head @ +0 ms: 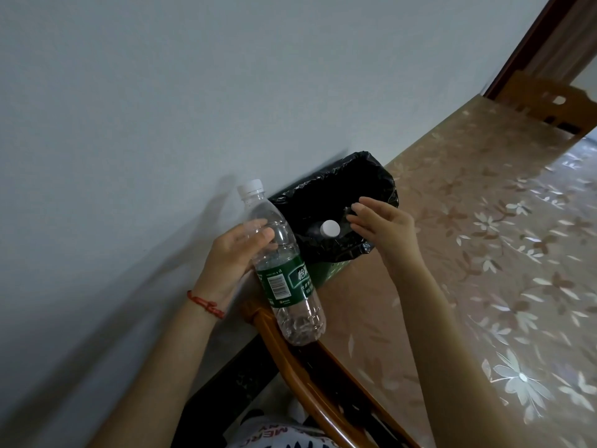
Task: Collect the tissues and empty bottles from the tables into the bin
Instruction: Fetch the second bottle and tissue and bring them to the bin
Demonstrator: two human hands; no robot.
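Observation:
My left hand (pixel 234 257) grips a clear empty plastic bottle (pixel 284 270) with a green label and white cap, held tilted just left of the bin. The bin (pixel 371 176) is lined with a black bag and stands against the wall at the table's near end. Inside it lies another bottle, of which only the white cap (pixel 329 228) shows. My right hand (pixel 384 224) hovers over the bin's right rim with fingers spread, holding nothing.
A table (pixel 484 253) with a floral plastic cover stretches to the right and away. A wooden chair back (pixel 300 370) curves below the bottle. Another wooden chair (pixel 549 101) stands at the table's far end. A pale wall fills the left.

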